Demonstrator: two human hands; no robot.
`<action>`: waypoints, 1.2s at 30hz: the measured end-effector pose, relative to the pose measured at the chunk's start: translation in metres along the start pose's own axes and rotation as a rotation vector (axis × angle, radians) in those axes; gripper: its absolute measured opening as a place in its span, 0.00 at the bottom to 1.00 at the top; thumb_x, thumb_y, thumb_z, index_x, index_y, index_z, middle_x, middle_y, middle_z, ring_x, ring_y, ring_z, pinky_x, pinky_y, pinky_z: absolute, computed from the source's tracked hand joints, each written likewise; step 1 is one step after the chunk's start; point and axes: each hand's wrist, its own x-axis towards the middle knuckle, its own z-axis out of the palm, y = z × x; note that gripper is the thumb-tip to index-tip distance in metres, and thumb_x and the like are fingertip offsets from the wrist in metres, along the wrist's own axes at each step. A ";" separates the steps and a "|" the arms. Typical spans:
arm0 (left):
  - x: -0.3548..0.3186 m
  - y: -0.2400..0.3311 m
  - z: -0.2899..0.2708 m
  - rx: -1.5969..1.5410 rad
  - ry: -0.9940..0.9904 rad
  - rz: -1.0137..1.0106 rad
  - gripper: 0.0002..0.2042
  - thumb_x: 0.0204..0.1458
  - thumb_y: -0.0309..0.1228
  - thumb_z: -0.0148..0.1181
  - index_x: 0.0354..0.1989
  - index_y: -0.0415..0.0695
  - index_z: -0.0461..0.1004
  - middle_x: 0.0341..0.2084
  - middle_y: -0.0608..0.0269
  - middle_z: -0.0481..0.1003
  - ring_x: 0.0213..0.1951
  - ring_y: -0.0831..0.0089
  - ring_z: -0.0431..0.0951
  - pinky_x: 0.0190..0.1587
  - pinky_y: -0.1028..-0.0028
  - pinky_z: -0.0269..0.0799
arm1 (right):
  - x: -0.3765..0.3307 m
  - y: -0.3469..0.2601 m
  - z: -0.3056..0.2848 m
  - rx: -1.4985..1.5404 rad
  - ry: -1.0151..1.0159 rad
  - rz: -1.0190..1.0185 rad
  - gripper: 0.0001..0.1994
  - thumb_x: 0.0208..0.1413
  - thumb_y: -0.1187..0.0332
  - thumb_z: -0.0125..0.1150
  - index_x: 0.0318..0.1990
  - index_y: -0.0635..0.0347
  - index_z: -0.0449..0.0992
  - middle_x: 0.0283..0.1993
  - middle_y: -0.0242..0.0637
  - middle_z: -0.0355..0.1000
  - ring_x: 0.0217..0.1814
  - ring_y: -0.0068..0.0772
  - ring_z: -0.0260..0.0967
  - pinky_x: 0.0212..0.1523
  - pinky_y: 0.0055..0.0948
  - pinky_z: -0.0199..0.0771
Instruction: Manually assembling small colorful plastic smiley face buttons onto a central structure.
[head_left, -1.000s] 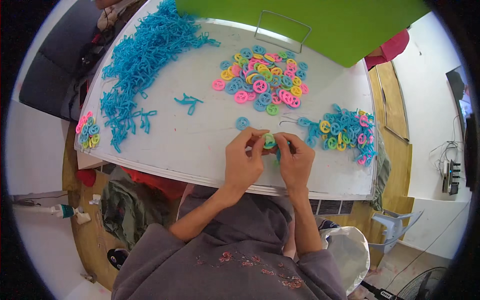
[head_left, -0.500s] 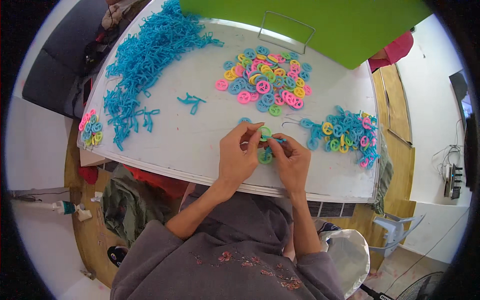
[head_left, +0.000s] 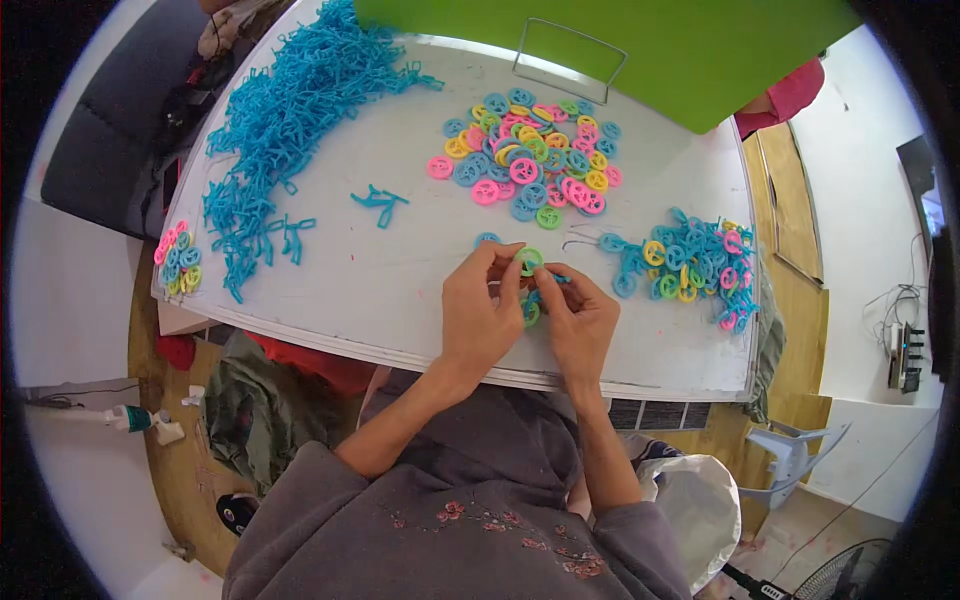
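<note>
Change against the frame a second ago: my left hand [head_left: 478, 310] has come further over the lone blue wheel [head_left: 487, 239], now partly covered. Positions taken from the wheel pile [head_left: 535, 150]. Far left of it and lower, a small wheel cluster [head_left: 179, 258] at the table [head_left: 330, 300] edge. Left of it, less far, a large clip heap [head_left: 290, 110]; between heap and pile, slightly lower, some loose clips [head_left: 380, 204]. Below the pile, my left hand is narrow, thumb and forefinger pinching a green wheel [head_left: 529, 261]. Also below it, a second green wheel [head_left: 531, 316] shows between my hands; whether held or lying, cannot tell. Below and slightly right of the pile, my right hand [head_left: 580, 325] is narrow, fingertips closed on a blue clip [head_left: 562, 281] at the pinched wheel; joint hidden. Right of the pile and lower, a mixed heap [head_left: 690, 262] of wheels and clips.
</note>
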 end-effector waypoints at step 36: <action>0.036 0.009 -0.090 0.230 0.100 0.093 0.08 0.55 0.20 0.54 0.42 0.38 0.75 0.33 0.63 0.76 0.32 0.75 0.76 0.35 0.77 0.71 | 0.050 -0.066 -0.158 -0.914 0.474 -0.393 0.18 0.52 0.69 0.64 0.52 0.60 0.73 0.44 0.36 0.73 0.37 0.23 0.69 0.36 0.21 0.70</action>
